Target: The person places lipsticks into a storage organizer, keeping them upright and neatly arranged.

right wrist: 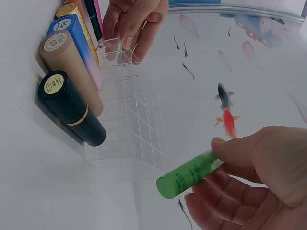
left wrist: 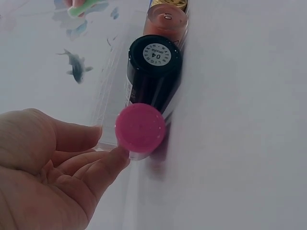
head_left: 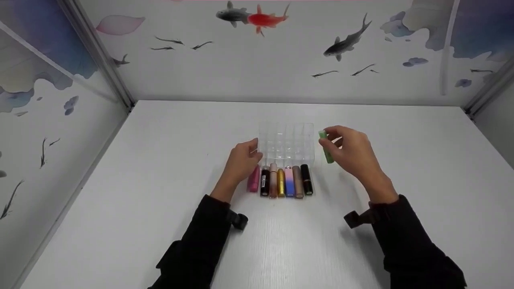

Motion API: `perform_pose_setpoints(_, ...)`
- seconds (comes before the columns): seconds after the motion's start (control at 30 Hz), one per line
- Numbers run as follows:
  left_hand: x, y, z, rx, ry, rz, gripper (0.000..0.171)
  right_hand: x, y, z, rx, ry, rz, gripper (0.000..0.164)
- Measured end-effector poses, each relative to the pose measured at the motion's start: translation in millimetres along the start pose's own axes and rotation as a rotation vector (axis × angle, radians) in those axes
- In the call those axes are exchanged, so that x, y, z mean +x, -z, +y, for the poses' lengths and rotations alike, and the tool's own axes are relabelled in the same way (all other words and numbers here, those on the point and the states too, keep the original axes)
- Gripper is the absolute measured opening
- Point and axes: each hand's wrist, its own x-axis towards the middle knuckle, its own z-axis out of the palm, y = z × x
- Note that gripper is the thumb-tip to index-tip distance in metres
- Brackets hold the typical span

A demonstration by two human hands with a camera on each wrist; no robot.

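Observation:
A clear plastic compartment organizer (head_left: 286, 140) stands on the table, with several lipstick and lip gloss tubes in its front row. My left hand (head_left: 241, 160) pinches its left end between thumb and fingers, right beside the pink tube (left wrist: 140, 128). To the right of the organizer, my right hand (head_left: 351, 150) grips a slim green tube (right wrist: 184, 177) by its upper end, holding it tilted. A black tube with a gold band (right wrist: 72, 108) is at the row's right end, next to a taupe tube (right wrist: 71, 72). The compartments behind the front row hold nothing.
The white table (head_left: 160, 168) runs back to a wall panel (head_left: 281, 60) printed with fish and petals. Another printed panel (head_left: 40, 120) rises along the left edge. Metal posts (head_left: 96, 52) frame the corners.

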Motion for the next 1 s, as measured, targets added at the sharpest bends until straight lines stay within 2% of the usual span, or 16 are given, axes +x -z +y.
perform_pose_setpoints(0.2,-1.4,0.7,-0.8,-0.017,-0.027,0.003,0.050,6,-4,3,0.060,0.093,0.127,0.029)
perform_pose_setpoints(0.47,-1.5,-0.1,-0.3,-0.015,0.009,0.002,0.051,16,-11,4,0.140,0.155,0.212,0.029)
perform_pose_setpoints(0.67,-1.2,-1.7,0.2,-0.025,0.017,0.003,0.051,24,-18,6,0.181,0.148,0.221,0.029)
perform_pose_setpoints(1.0,-1.3,1.1,1.3,-0.028,0.007,-0.001,0.050,33,-30,13,0.187,0.120,0.185,0.029)
